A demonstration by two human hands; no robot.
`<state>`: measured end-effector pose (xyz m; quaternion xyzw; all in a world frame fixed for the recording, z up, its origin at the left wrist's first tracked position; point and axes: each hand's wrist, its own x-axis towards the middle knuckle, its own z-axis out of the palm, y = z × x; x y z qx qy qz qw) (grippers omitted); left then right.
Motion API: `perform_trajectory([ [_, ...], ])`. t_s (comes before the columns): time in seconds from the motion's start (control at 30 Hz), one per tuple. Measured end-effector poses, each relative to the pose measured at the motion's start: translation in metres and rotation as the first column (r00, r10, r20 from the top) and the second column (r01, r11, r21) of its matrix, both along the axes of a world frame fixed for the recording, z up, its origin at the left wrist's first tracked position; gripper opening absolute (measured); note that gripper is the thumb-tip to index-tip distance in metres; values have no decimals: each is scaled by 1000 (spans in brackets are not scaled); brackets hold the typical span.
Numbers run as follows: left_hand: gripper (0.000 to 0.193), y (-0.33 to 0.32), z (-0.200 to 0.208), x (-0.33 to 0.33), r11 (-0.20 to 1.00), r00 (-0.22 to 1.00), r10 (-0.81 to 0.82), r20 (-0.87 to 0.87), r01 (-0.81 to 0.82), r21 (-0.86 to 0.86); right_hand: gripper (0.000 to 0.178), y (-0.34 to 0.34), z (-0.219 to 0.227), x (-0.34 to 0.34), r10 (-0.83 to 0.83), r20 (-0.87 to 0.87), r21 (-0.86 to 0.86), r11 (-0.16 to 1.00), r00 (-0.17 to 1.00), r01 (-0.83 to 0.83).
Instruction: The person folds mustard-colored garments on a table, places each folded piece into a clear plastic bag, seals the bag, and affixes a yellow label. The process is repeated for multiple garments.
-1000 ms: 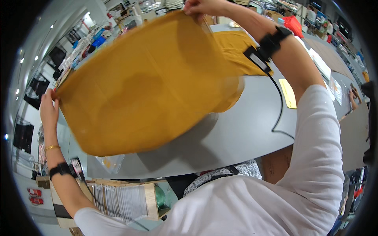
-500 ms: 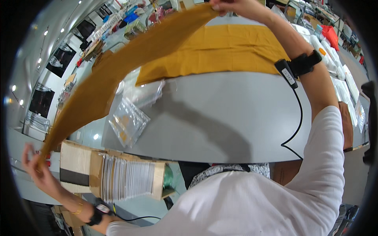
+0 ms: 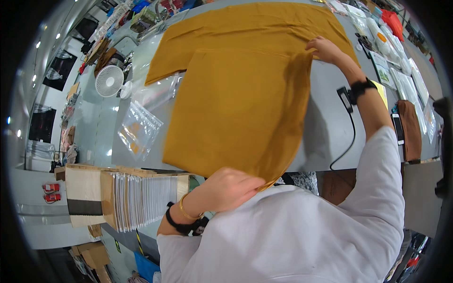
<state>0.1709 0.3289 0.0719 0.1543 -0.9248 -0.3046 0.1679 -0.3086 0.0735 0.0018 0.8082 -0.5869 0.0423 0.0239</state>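
A mustard-yellow cloth (image 3: 236,108) hangs between my hands over the grey table (image 3: 325,141). My left hand (image 3: 231,187) pinches its near edge close to my body. At the far right corner my right hand (image 3: 325,49) grips the same cloth, its fingers closed on the edge. Beyond it, another stretch of mustard fabric (image 3: 255,26) lies spread across the table; whether the two are one piece I cannot tell. Clear plastic bags (image 3: 140,128) lie left of the cloth, one holding small yellow bits.
A white fan (image 3: 110,81) stands to the left. Below the table's left edge sits a box (image 3: 85,191) packed with upright sheets. On the right are a phone (image 3: 398,128), a brown folded cloth (image 3: 409,132) and white plastic packages (image 3: 401,61). A cable (image 3: 350,137) trails from my right wrist.
My left hand has swung from the far left in to my body, and my right hand has come down and nearer. The cloth, stretched in a long band before, now hangs as a broad panel.
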Motion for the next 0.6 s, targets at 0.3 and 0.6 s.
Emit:
perform_trajectory([
  [0.3, 38, -12, -82, -19, 981, 986, 155, 55, -160, 110, 33, 284, 19, 190, 305, 694, 71, 873, 652, -483],
  [0.6, 37, 15, -106, 208, 769, 738, 618, 272, -495, -406, 20, 404, -23, 117, -364, 902, 362, 931, 231, 55],
])
